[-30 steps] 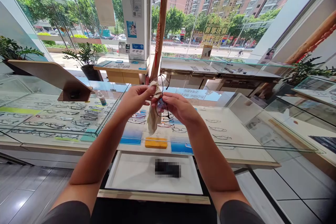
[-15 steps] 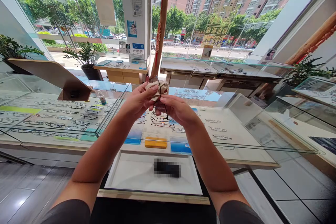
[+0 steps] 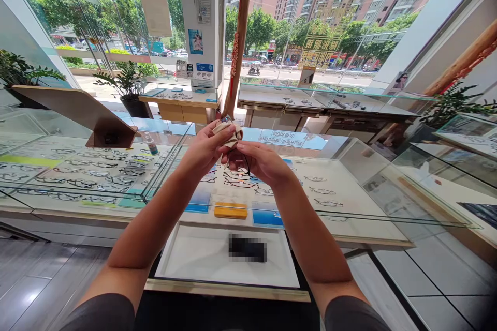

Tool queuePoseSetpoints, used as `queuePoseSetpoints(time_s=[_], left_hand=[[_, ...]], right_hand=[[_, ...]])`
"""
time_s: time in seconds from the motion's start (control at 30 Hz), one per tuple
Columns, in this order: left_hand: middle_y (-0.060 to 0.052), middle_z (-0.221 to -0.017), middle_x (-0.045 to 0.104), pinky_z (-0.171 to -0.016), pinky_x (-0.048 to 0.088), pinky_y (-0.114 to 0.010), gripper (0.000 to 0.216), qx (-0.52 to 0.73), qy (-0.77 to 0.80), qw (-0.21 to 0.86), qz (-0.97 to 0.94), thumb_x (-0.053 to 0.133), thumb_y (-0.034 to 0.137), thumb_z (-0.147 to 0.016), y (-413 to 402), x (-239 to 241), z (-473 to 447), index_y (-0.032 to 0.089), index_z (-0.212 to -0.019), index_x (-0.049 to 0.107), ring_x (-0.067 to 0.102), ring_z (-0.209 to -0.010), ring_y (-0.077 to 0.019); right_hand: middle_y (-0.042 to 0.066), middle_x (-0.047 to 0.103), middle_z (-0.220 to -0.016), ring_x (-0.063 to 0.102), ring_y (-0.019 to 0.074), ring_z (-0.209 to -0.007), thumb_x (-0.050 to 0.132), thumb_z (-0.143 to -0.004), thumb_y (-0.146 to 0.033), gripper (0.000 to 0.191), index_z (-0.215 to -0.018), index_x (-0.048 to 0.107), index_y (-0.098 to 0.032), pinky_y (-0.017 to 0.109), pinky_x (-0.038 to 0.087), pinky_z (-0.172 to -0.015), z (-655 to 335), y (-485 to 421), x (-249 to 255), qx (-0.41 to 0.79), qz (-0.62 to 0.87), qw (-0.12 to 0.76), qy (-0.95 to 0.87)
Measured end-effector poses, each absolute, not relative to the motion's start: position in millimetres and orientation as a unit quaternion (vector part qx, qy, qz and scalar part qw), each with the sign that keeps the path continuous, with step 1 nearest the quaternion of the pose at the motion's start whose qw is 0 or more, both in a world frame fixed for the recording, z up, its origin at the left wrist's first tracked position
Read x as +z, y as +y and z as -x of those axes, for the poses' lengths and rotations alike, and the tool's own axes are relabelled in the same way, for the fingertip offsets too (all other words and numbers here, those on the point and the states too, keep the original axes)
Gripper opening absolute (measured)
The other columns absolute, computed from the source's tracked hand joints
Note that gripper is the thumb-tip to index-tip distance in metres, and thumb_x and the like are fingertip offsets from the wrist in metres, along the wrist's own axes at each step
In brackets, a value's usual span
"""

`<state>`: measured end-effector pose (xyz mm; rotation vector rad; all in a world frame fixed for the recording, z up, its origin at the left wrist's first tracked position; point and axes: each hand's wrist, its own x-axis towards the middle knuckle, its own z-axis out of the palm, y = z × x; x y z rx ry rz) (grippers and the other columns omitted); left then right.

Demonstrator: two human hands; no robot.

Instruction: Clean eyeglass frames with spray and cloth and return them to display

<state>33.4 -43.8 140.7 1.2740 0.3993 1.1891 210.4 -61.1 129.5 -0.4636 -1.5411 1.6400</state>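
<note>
Above the glass counter, my left hand (image 3: 205, 146) is closed on a crumpled beige cloth (image 3: 230, 137), its thumb pressing the folds. A pair of eyeglasses is partly wrapped in this cloth; most of the frame is hidden by cloth and fingers. Its thin dark temple (image 3: 247, 165) hangs down beside my right palm. My right hand (image 3: 264, 159) pinches the eyeglasses just below the cloth, thumb and fingers together. Both hands nearly touch each other.
Under the glass counter top (image 3: 326, 158) lie rows of eyeglasses and a yellow case (image 3: 230, 210). A spray bottle (image 3: 150, 144) and a tilted wooden stand (image 3: 77, 108) are on the left. A white drawer (image 3: 194, 258) below holds a dark pixelated object (image 3: 247, 248).
The cloth has shifted slightly left and is bunched smaller under my left thumb. The dangling temple has moved slightly. Both arms stay nearly in place.
</note>
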Motion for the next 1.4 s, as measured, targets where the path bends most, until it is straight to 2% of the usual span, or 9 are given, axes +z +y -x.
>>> queuePoseSetpoints(time_s=[0.2, 0.43, 0.57, 0.73, 0.83, 1.07, 1.17, 1.3, 1.4], left_hand=[[0.012, -0.054, 0.049, -0.039, 0.041, -0.022, 0.058, 0.546, 0.174, 0.614, -0.543, 0.1, 0.054, -0.074, -39.9, 135.2, -37.5, 0.022, -0.087, 0.053, 0.046, -0.039, -0.0068], [0.009, -0.055, 0.039, -0.045, 0.051, -0.026, 0.061, 0.508, 0.168, 0.632, -0.561, 0.089, 0.069, -0.082, -37.1, 132.6, -39.5, 0.022, -0.075, 0.052, 0.045, -0.045, -0.0085], [0.008, -0.058, 0.04, -0.047, 0.05, -0.025, 0.06, 0.52, 0.168, 0.623, -0.559, 0.089, 0.069, -0.082, -36.8, 135.0, -39.0, 0.021, -0.077, 0.054, 0.044, -0.048, -0.0085], [0.004, -0.06, 0.04, -0.053, 0.051, -0.029, 0.051, 0.492, 0.159, 0.662, -0.542, 0.074, 0.066, -0.093, -36.2, 143.8, -36.6, 0.02, -0.077, 0.059, 0.049, -0.053, -0.0125], [0.003, -0.065, 0.046, -0.056, 0.051, -0.028, 0.044, 0.501, 0.139, 0.65, -0.554, 0.082, 0.056, -0.09, -36.7, 144.5, -35.2, 0.019, -0.079, 0.061, 0.051, -0.057, -0.0117], [0.005, -0.065, 0.047, -0.057, 0.049, -0.026, 0.049, 0.497, 0.147, 0.633, -0.575, 0.093, 0.056, -0.083, -38.3, 139.4, -33.2, 0.018, -0.085, 0.062, 0.049, -0.056, -0.0096], [0.004, -0.065, 0.051, -0.054, 0.047, -0.026, 0.047, 0.48, 0.149, 0.635, -0.587, 0.094, 0.054, -0.082, -35.3, 139.1, -30.5, 0.017, -0.09, 0.067, 0.052, -0.056, -0.0104], [0.005, -0.06, 0.049, -0.049, 0.045, -0.025, 0.043, 0.482, 0.149, 0.633, -0.588, 0.097, 0.047, -0.079, -32.5, 140.3, -28.1, 0.017, -0.086, 0.067, 0.05, -0.052, -0.0097], [0.004, -0.063, 0.058, -0.043, 0.043, -0.023, 0.045, 0.515, 0.157, 0.619, -0.572, 0.102, 0.042, -0.072, -33.7, 141.8, -29.0, 0.015, -0.088, 0.069, 0.048, -0.048, -0.0074]], right_hand=[[0.008, 0.08, -0.098, 0.067, 0.0152, -0.081, 0.077, -0.094, -0.049, 0.035, -0.105, 0.085, -0.017, 0.028, 0.053, -0.073, -211.7, -58.3, 127.5, 0.637, 0.201, 0.417, -0.617], [0.009, 0.08, -0.101, 0.067, 0.0144, -0.084, 0.077, -0.093, -0.047, 0.035, -0.107, 0.087, -0.017, 0.027, 0.053, -0.074, -209.5, -55.6, 127.2, 0.634, 0.214, 0.436, -0.602], [0.008, 0.079, -0.097, 0.065, 0.0146, -0.081, 0.078, -0.092, -0.046, 0.033, -0.105, 0.087, -0.017, 0.027, 0.053, -0.071, -208.4, -54.4, 127.5, 0.634, 0.23, 0.443, -0.591], [0.008, 0.078, -0.094, 0.065, 0.0154, -0.083, 0.078, -0.091, -0.046, 0.034, -0.106, 0.086, -0.016, 0.028, 0.056, -0.075, -210.6, -55.5, 130.5, 0.635, 0.233, 0.448, -0.584], [0.008, 0.078, -0.095, 0.064, 0.0153, -0.083, 0.076, -0.092, -0.045, 0.032, -0.104, 0.086, -0.016, 0.028, 0.056, -0.076, -211.6, -55.6, 131.5, 0.631, 0.23, 0.448, -0.59], [0.008, 0.078, -0.093, 0.064, 0.0143, -0.078, 0.076, -0.093, -0.047, 0.033, -0.1, 0.083, -0.015, 0.027, 0.051, -0.069, -212.3, -52.3, 127.8, 0.63, 0.222, 0.444, -0.597], [0.009, 0.078, -0.093, 0.065, 0.0165, -0.08, 0.075, -0.094, -0.046, 0.032, -0.101, 0.082, -0.016, 0.029, 0.051, -0.069, -212.6, -50.9, 125.3, 0.623, 0.231, 0.448, -0.598], [0.01, 0.079, -0.095, 0.068, 0.0181, -0.084, 0.075, -0.094, -0.046, 0.032, -0.105, 0.083, -0.017, 0.031, 0.052, -0.074, -212.8, -51.8, 124.5, 0.615, 0.222, 0.445, -0.612], [0.009, 0.079, -0.092, 0.067, 0.016, -0.08, 0.075, -0.096, -0.047, 0.033, -0.102, 0.084, -0.016, 0.031, 0.051, -0.074, -213.4, -53.3, 125.6, 0.597, 0.219, 0.44, -0.635]])
